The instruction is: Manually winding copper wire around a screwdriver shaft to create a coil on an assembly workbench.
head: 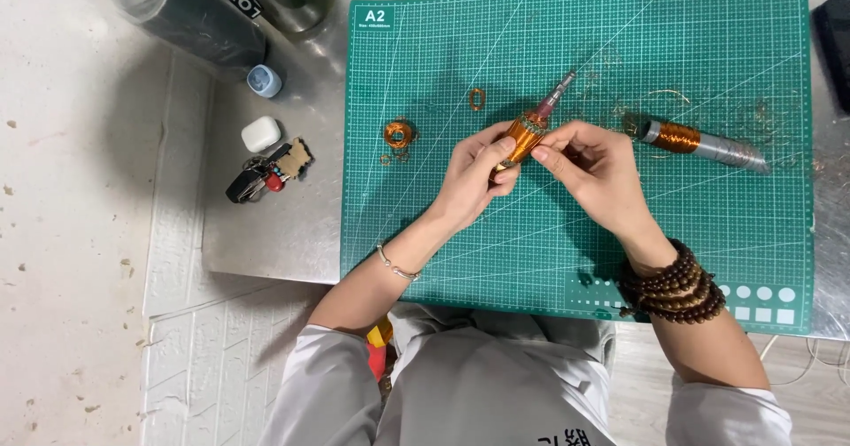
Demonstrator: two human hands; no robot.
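Both my hands meet over the middle of a green cutting mat (708,233). My left hand (474,176) grips the lower end of a slim metal rod wound with copper wire (529,130). The rod tilts up to the right, its grey tip pointing away from me. My right hand (595,167) pinches the copper winding from the right side. A second grey rod with a copper coil (699,142) lies on the mat to the right. A small copper coil (399,132) and a small copper ring (477,99) lie on the mat to the left.
The mat lies on a metal tabletop (266,233). Left of it sit a white earbud case (260,133), a bunch of keys (266,173) and a small blue cap (264,80). Two dark bottles (199,7) stand at the back left. Loose copper wire scraps (761,114) litter the mat's right side.
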